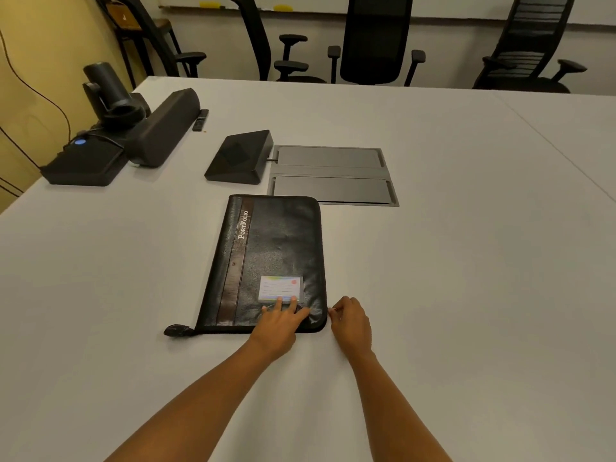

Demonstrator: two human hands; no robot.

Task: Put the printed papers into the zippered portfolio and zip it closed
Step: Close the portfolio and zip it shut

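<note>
A black zippered portfolio (pixel 270 258) lies flat and folded shut on the white table (pixel 466 261), with "PORTFOLIO" printed along its spine side and a small label card (pixel 281 288) on the cover. My left hand (pixel 281 323) rests flat on the cover's near right corner, fingers spread just below the card. My right hand (pixel 351 323) is beside the portfolio's near right corner, fingertips pinched at the zipper edge on something small, apparently the zipper pull. No printed papers are visible. A black strap tab (pixel 178 330) sticks out at the near left corner.
Behind the portfolio, a grey cable hatch (pixel 333 175) is set into the table beside a black wedge-shaped device (pixel 240 158). A camera and speaker bar unit (pixel 133 128) stands at the far left. Office chairs (pixel 375 41) line the far edge.
</note>
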